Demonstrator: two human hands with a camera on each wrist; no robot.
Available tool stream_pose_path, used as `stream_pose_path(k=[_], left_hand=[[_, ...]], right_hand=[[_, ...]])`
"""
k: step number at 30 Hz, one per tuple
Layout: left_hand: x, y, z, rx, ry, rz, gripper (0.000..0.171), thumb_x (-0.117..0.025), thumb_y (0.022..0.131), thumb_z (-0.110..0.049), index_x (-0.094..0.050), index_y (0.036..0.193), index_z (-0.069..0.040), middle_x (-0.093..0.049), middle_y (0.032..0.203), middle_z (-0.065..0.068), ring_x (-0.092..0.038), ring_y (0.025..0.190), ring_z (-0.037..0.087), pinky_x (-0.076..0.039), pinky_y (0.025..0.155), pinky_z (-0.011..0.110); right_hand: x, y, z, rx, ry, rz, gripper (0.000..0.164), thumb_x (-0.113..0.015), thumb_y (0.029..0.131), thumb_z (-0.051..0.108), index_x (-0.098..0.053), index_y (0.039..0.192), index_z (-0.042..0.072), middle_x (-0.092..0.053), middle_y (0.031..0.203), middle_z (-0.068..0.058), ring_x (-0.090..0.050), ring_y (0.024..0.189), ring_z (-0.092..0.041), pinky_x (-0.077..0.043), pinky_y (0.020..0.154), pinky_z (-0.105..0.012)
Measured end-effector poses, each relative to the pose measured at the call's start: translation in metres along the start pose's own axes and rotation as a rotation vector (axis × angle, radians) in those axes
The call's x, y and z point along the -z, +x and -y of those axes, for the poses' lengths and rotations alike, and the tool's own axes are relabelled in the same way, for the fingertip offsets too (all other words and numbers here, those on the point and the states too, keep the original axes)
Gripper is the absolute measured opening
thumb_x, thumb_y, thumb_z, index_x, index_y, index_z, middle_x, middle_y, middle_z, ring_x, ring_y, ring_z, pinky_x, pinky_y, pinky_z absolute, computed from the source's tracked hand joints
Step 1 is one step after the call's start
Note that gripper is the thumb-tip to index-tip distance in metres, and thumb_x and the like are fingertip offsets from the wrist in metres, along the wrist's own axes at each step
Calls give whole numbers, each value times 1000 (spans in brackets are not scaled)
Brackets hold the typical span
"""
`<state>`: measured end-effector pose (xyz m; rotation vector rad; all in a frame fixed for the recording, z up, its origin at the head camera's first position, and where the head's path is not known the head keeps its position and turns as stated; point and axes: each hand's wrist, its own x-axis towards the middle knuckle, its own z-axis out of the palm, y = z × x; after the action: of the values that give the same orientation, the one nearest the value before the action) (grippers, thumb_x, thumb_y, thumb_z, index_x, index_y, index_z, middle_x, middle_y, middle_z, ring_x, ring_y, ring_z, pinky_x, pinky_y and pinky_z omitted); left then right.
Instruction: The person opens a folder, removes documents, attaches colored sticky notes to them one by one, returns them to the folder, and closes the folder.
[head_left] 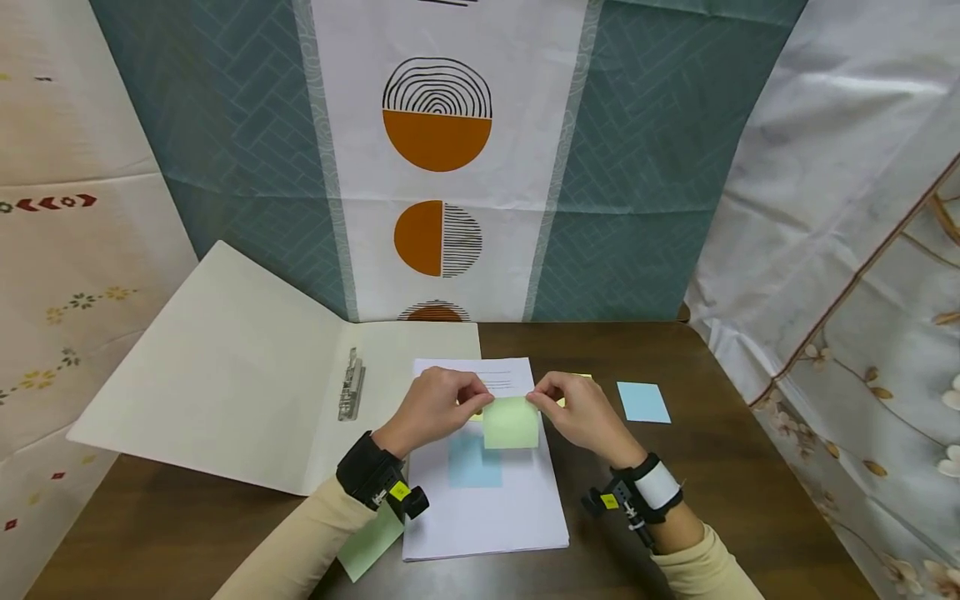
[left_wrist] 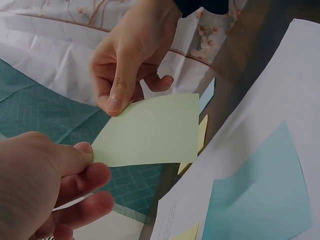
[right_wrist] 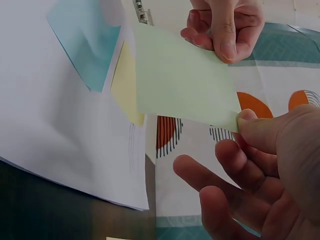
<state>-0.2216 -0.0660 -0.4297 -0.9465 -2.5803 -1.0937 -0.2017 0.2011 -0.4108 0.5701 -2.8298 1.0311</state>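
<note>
A pale green sticky note (head_left: 511,423) is held up over a stack of white paper (head_left: 487,525). My left hand (head_left: 437,407) pinches one upper corner between thumb and forefinger. The opposite upper corner is pinched by my right hand (head_left: 587,417), as the right wrist view also shows, where its other fingers (right_wrist: 220,180) spread loosely. On the top sheet lies a blue sticky note (head_left: 468,468), partly covered by the green one in the head view. Beside it on the sheet is a yellow sticky note (right_wrist: 126,87), mostly hidden behind the green note in the head view.
An open white folder (head_left: 225,375) with a metal clip (head_left: 351,385) lies on the left, reaching under the paper. Another blue note (head_left: 643,402) is on the brown table (head_left: 742,467) at right. A green sheet (head_left: 371,542) sticks out below my left wrist. Curtains hang behind.
</note>
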Motion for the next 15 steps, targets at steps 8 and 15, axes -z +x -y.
stream_pose_path(k=[8, 15], left_hand=[[-7, 11, 4, 112, 52, 71, 13, -83, 103, -21, -87, 101, -9, -69, 69, -4, -51, 63, 4, -39, 62, 19], [-16, 27, 12, 168, 101, 122, 13, -82, 104, -22, -86, 98, -12, -78, 79, -2, -58, 69, 7, -41, 63, 21]], right_hand=[[-1, 15, -16, -60, -12, 108, 15, -76, 107, 17, -80, 101, 3, -70, 85, -7, -55, 77, -17, -44, 62, -25], [-6, 30, -27, -121, -39, 168, 23, -74, 109, 21, -78, 94, 5, -66, 79, -5, -54, 71, -15, -42, 62, -28]])
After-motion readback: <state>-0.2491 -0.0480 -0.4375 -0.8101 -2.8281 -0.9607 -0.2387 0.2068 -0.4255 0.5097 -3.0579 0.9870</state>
